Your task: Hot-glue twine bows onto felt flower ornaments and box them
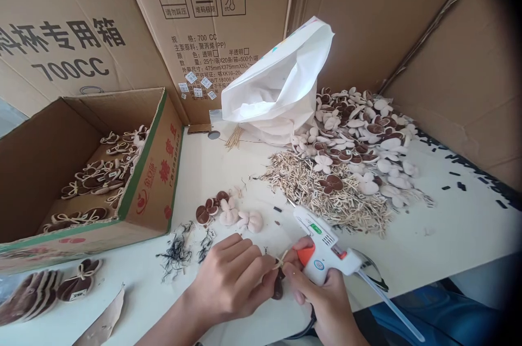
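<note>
My left hand (pixel 232 278) is closed in a pinch on a small cream string bow (pixel 281 262), just above a brown felt piece (pixel 278 288) mostly hidden by the fingers. A white hot glue gun (pixel 320 237) with an orange trigger sits in my right hand (pixel 332 300), its nozzle pointing up and left, a glue stick (pixel 391 302) trailing from its back. The right thumb and forefinger also meet at the bow. Just beyond the hands lie white petal-shaped felt pieces (pixel 249 221) and brown ones (pixel 207 211).
A cardboard box (pixel 153 172) at left holds finished bow pieces. Back right, felt pieces (pixel 367 144) are heaped beside a pile of string bows (pixel 326 199). A white bag (pixel 277 90) stands behind. Black threads (pixel 177 251) and stacked brown pieces (pixel 36 297) lie at left. Cardboard walls enclose the table.
</note>
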Tool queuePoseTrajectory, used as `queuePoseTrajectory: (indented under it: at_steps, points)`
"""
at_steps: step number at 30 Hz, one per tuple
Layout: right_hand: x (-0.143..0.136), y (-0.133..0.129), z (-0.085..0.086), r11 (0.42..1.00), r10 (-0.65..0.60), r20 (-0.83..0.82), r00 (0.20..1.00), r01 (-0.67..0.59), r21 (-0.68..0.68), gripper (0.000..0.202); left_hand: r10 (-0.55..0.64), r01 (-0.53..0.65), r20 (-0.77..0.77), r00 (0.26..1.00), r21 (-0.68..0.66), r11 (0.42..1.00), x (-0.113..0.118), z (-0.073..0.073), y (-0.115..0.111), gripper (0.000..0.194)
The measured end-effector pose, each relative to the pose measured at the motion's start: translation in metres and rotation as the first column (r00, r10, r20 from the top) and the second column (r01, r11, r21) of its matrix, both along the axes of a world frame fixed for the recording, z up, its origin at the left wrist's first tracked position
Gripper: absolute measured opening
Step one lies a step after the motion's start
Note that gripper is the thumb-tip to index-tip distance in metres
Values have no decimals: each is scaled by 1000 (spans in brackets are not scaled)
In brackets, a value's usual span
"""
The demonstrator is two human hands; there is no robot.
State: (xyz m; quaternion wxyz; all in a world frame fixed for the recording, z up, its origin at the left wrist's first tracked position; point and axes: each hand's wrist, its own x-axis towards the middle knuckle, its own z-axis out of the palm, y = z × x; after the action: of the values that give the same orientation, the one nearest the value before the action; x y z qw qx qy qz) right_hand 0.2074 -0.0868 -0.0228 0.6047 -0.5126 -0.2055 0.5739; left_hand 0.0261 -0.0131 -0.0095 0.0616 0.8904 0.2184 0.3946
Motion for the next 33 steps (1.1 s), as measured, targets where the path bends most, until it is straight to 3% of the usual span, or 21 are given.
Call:
queuePoseTrajectory:
  at_steps: [7, 11, 16, 19, 21, 23, 25, 27, 28, 30, 33]
  points:
    - [2, -1, -7, 999, 33, -1, 999, -33, 7, 45, -32, 32, -8, 999, -40, 999, -2, -5, -1, 13]
    - [1, 1, -2, 1000, 19, -5, 1000, -19, -20, 48, -48, 48, -22, 999, -2, 999, -3, -4, 2, 25]
    - [1, 3, 2, 1000, 25, -15, 1000, -25, -3, 49, -77, 77, -33, 996, -1, 997, -4, 0, 4, 22]
    - [2, 1, -1, 1000, 28, -8, 1000, -28, -2, 47, -103, 103, -2, 995, -74, 992, -3, 0, 4, 23]
    - [2, 0, -4, 1000, 29, -4, 1000, -29, -8, 45, -107, 120, 69, 992, -231, 965, -2, 1, 2, 20]
    - [3, -1, -6, 1000, 22, 2, 1000, -22, -22, 44, -54, 121, 150, 987, -486, 865, -1, 4, 0, 14]
    - [3, -1, -6, 999, 7, 6, 1000, -7, -32, 44, 46, 103, 184, 982, -722, 684, -1, 8, -1, 9]
    - [3, -1, -5, 1000, -12, 1, 1000, 12, -28, 46, 130, 91, 182, 975, -853, 513, -1, 12, 0, 13]
    - [2, -1, -4, 999, -23, -4, 1000, 23, -25, 48, 151, 98, 186, 971, -884, 457, -2, 13, 0, 16]
    - [1, 0, -1, 999, -44, -10, 999, 44, -19, 52, 160, 124, 202, 966, -909, 397, -2, 14, 1, 18]
    - [0, 1, 2, 999, -51, -4, 999, 51, -8, 55, 142, 159, 221, 965, -922, 354, 0, 13, 0, 15]
